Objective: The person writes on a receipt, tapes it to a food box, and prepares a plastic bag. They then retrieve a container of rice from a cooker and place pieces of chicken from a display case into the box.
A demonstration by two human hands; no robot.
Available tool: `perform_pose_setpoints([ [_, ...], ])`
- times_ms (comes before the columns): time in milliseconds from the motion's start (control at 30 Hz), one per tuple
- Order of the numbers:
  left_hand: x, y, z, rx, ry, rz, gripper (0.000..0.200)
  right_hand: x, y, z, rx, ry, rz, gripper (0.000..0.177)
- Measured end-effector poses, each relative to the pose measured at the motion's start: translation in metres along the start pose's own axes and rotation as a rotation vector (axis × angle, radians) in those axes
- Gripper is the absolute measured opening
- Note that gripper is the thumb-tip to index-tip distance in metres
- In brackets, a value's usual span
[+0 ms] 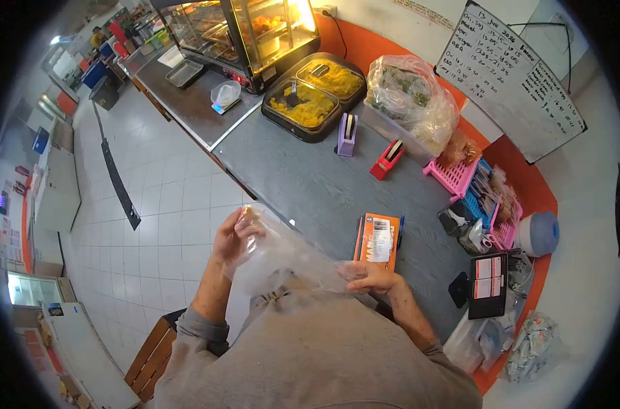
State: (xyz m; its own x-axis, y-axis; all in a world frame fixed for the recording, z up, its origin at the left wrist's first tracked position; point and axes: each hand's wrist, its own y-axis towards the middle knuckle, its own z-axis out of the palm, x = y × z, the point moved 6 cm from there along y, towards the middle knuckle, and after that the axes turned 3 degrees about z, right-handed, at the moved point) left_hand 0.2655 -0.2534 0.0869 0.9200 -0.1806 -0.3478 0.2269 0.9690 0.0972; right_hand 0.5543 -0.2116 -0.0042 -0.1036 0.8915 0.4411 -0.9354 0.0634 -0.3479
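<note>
A clear plastic bag point(289, 255) is stretched between my two hands in front of my body. My left hand point(229, 238) has its fingers closed on one end of it, where a small orange-brown spot shows through the plastic. My right hand point(373, 276) pinches the other end, close to the counter's front edge. Just beyond the right hand, an orange box point(378, 238) with a white label lies on the grey counter point(310, 184). Folds in the plastic hide whether anything is inside the bag.
Toward the back stand black trays of yellow food point(313, 102), a purple tape dispenser point(347, 134), a red tape dispenser point(388, 160) and a bag of greens point(412, 88). Pink baskets point(453, 177) and a tablet point(488, 286) line the right side. A wooden chair point(150, 354) is lower left.
</note>
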Motion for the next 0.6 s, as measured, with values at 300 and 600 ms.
perform_pose_setpoints([
  [300,-0.026,0.009,-0.061,-0.518,1.219,-0.090,0.013,0.049,-0.021,-0.009,-0.280,0.202,-0.591,0.029],
  [600,-0.058,0.068,-0.089,-0.291,1.104,-0.582,0.007,0.101,-0.010,-0.019,-0.386,0.270,-0.815,0.010],
])
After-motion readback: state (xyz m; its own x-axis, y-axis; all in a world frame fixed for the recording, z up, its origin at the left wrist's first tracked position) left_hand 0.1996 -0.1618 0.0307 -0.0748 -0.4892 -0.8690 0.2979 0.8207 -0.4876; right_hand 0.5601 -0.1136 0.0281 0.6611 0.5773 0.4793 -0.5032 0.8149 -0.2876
